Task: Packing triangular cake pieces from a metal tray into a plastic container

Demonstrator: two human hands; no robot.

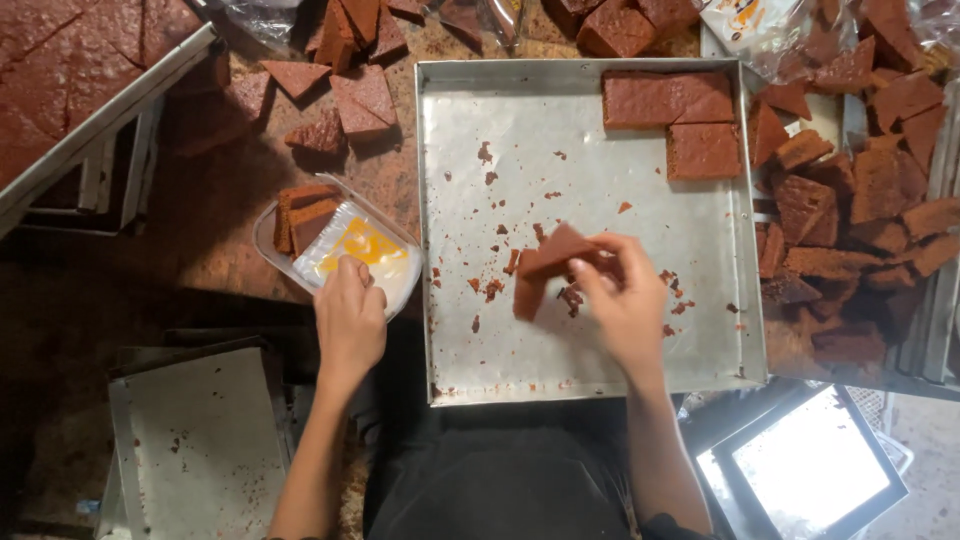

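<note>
Your right hand (628, 300) pinches a brown cake slice (556, 250) between fingertips and thumb, holding it just above the floor of the big square metal tray (580, 360), with a second slice (527, 295) lying flat right under it. Your left hand (350, 318) is curled loosely over the near edge of a clear plastic container (268, 238), fingers resting on the yellow-printed wrapper (362, 245) that lies in it; whether it truly grips the wrapper you cannot tell from here. Two cake slices (303, 215) already stand on edge in the far half of that container, which sits just left of the tray on the brown worktop (215, 215). In the tray's far right corner three uncut cake blocks (675, 120) remain, touching one another, and crumbs are scattered across the bare metal. A heap of cut cake pieces (850, 210) lies to the right of the tray, and more loose pieces (345, 100) lie beyond the container.
</note>
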